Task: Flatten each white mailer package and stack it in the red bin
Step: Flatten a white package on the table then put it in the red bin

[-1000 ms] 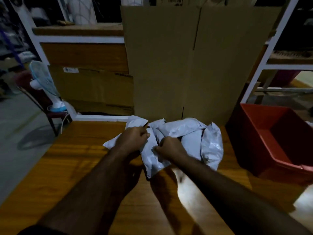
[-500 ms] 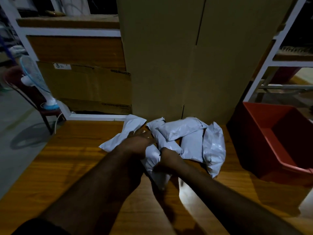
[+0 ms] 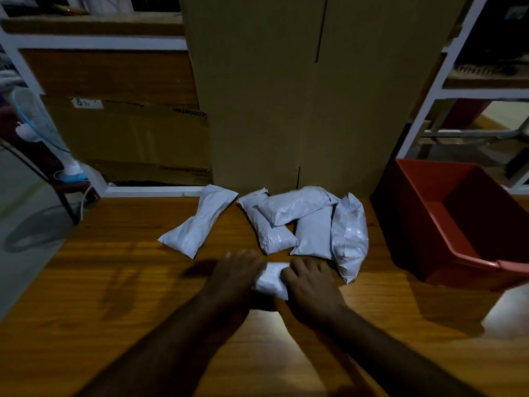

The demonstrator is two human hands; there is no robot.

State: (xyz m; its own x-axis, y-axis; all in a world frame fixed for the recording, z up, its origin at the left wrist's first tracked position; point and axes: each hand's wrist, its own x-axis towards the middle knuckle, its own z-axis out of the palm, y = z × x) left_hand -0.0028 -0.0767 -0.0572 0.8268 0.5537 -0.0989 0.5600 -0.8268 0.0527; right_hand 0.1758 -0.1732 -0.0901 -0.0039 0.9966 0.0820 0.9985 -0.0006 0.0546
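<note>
One white mailer package (image 3: 271, 280) lies on the wooden table (image 3: 114, 282) in front of me. My left hand (image 3: 236, 277) rests on its left end and my right hand (image 3: 307, 285) on its right end, both palm down with fingers spread, so only its middle shows. Behind it lies a cluster of several more white mailers (image 3: 303, 222), and a single long mailer (image 3: 200, 222) lies apart to the left. The red bin (image 3: 446, 196) stands at the table's right edge, and the part of its inside I can see holds nothing.
A tall cardboard sheet (image 3: 286, 96) stands upright just behind the mailers. White shelving with flat cardboard (image 3: 126, 138) runs behind on the left and right. A small fan (image 3: 40, 130) sits on a stool beyond the left table edge.
I have pulled one mailer out of the pile toward me and laid it on the table. Both hands went from gripping it to lying flat on it.
</note>
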